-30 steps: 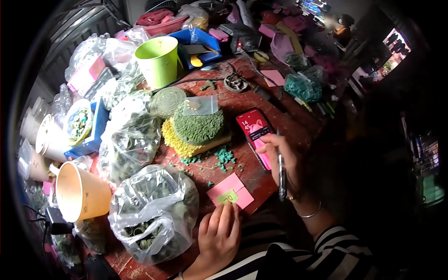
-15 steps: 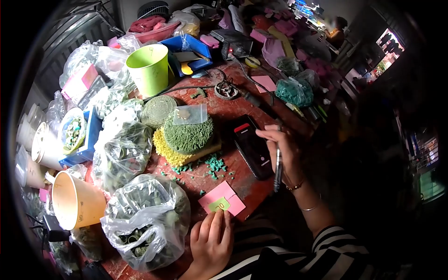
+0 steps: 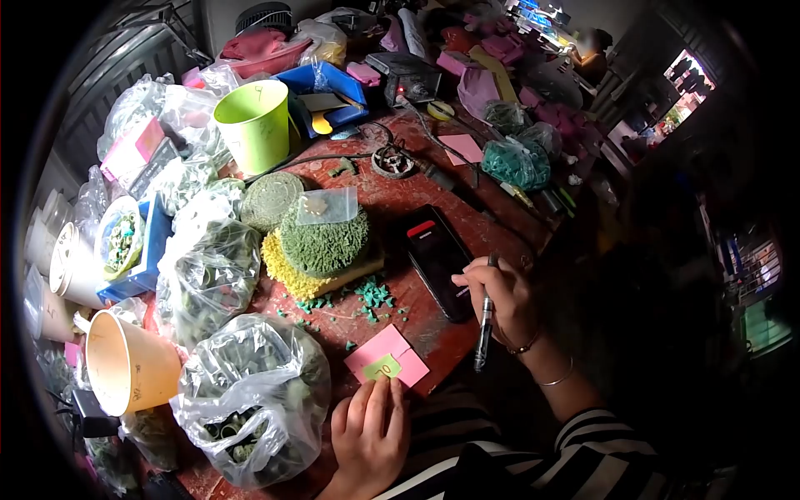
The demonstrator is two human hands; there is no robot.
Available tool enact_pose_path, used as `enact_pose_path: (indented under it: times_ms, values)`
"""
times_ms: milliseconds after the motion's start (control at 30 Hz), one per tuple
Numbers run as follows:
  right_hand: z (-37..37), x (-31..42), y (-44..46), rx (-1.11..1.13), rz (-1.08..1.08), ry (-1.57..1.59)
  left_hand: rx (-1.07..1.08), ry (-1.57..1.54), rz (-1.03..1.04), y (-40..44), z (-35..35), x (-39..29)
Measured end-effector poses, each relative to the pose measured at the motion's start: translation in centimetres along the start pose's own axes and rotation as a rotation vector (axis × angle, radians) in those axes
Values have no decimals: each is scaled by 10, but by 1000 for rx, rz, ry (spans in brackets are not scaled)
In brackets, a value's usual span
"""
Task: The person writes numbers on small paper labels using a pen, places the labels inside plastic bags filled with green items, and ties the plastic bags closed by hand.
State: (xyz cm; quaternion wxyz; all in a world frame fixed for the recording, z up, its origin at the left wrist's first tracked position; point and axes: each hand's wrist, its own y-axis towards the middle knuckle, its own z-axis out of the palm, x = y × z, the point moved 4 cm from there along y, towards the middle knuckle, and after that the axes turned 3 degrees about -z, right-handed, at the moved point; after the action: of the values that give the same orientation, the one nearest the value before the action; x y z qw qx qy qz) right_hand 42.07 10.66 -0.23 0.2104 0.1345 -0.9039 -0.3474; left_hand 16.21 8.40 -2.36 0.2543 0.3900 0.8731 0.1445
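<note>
My left hand [image 3: 371, 429] lies with fingers stretched out, the tips pressing on the near edge of a pink paper [image 3: 406, 357]. A small green label [image 3: 382, 367] with handwritten marks sits on that paper. In my right hand [image 3: 507, 302] is a pen [image 3: 483, 329], its tip pointing down past the table edge. Beneath the right fingertips lies the lower part of a black phone [image 3: 429, 250], whose lit screen has a red bar near the top; whether the fingers touch it I cannot tell. Small green pieces [image 3: 372, 293] are scattered beyond the paper.
A round green bristly pad [image 3: 325, 242] rests on a yellow one [image 3: 286, 268], with a small clear bag [image 3: 327, 206] on top. Filled plastic bags [image 3: 258, 358], an orange bucket [image 3: 133, 362] and a green bucket [image 3: 252, 125] crowd the left. Cables [image 3: 454, 185] cross behind the phone.
My right hand has moved down from the phone's upper part to its lower part, its fingers curling more around the pen. The left hand stays on the pink paper. The view has shifted slightly.
</note>
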Motion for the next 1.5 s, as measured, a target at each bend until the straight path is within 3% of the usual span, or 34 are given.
enact_pose_path:
  times_ms: [400,533,633,967,1133,1300,1433,1500]
  values:
    - [12,-25,50,189,-72,4,-2,19,17,-1,-4,-4]
    - [-4,-12,41,-34,-2,9,-12,9,15,-3,-2,-3]
    - [-9,-6,12,-38,131,64,-32,5,19,-4,1,-1]
    - [6,-5,17,87,-63,-168,-13,0,24,-4,1,-1]
    - [23,-24,43,122,-6,-130,-26,-5,10,-5,1,0]
    - [10,-24,53,13,-132,-59,-32,-1,16,-4,0,0]
    - [-10,-11,9,-14,130,112,-28,4,15,-3,-1,-2]
    - [-16,-2,-1,69,6,-36,-25,8,20,-3,-1,-2]
